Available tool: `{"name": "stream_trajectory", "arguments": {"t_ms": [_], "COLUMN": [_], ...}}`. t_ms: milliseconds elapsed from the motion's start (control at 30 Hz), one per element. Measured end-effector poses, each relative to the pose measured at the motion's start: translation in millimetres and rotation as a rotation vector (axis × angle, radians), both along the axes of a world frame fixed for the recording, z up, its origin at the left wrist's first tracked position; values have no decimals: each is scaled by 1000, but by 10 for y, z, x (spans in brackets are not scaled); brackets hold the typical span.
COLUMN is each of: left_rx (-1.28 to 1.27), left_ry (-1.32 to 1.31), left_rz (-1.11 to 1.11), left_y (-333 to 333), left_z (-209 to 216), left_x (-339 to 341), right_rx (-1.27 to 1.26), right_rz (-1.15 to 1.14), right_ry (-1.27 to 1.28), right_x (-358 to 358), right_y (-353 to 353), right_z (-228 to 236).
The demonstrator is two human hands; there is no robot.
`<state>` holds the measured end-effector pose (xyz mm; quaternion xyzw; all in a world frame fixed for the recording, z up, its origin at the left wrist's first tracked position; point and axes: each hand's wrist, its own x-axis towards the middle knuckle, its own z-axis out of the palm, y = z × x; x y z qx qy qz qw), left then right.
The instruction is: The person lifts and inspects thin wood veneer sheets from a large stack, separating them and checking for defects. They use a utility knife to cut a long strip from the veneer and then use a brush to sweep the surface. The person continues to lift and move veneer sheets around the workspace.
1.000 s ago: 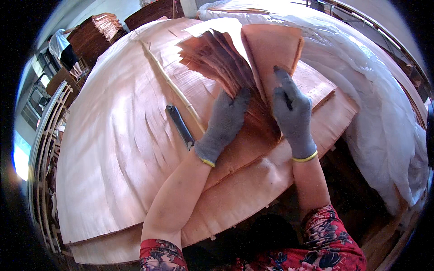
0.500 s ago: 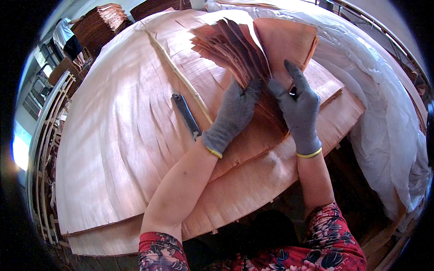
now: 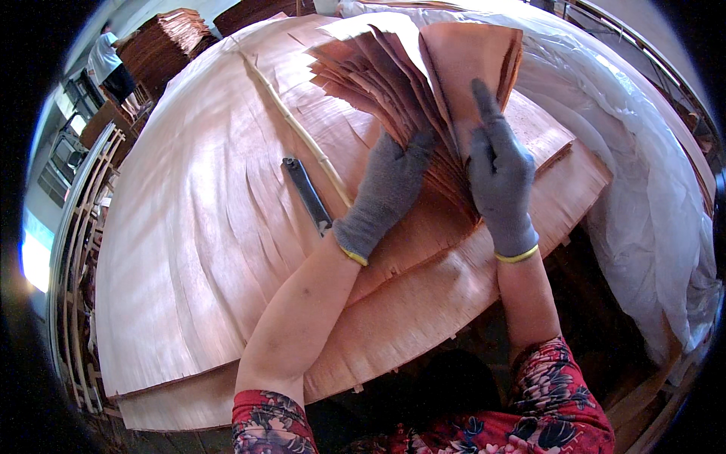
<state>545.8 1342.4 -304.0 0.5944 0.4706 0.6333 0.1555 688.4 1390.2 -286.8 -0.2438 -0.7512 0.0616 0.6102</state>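
A fanned bundle of reddish-brown wood veneer sheets (image 3: 370,72) stands tilted up in front of me. My left hand (image 3: 387,185), in a grey knit glove with a yellow cuff, is closed around the bundle's lower left part. On the right, my right hand (image 3: 501,178), gloved alike, grips the sheets split off to that side, its index finger lying up along the front veneer sheet (image 3: 465,57). Some of its fingers are hidden. Beneath both hands spreads a broad stack of pale veneer (image 3: 204,250).
A thin bamboo stick (image 3: 291,121) and a dark, flat-handled tool (image 3: 306,193) lie left of my left hand. Translucent plastic sheeting (image 3: 635,197) drapes along the right. A person (image 3: 110,60) stands by a tall veneer stack (image 3: 162,49) at far left, beyond a slatted rack (image 3: 79,250).
My right hand has shifted slightly up, its thumb and index finger drawing closer together on the right-hand sheets. The bundle and my left hand have moved a little left.
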Motion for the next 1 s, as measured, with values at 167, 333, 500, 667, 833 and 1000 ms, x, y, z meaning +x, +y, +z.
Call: {"name": "stream_trajectory", "arguments": {"t_ms": [167,333,500,667,833,1000], "left_rx": [-115,-125,-71,193,-23,-33], "left_ry": [-43,-112,-45,362,9,41], "left_rz": [32,-47,47,202,49,53], "left_y": [-42,-98,-48,4,-16,-11], "left_z": [33,125,28,-52,3,-17], "left_x": [15,59,-18,-79,-3,-15], "right_rx": [-87,46,-113,-178,-131,-180], "right_rz": [-71,-42,48,49,-42,-57], "right_ry": [-142,-128,-29,25,4,14], "right_x": [-40,-79,-69,-49,-50,-70], "right_y": [-54,-77,-76,-48,-45,-37], "right_z": [9,-12,3,3,2,-13]}}
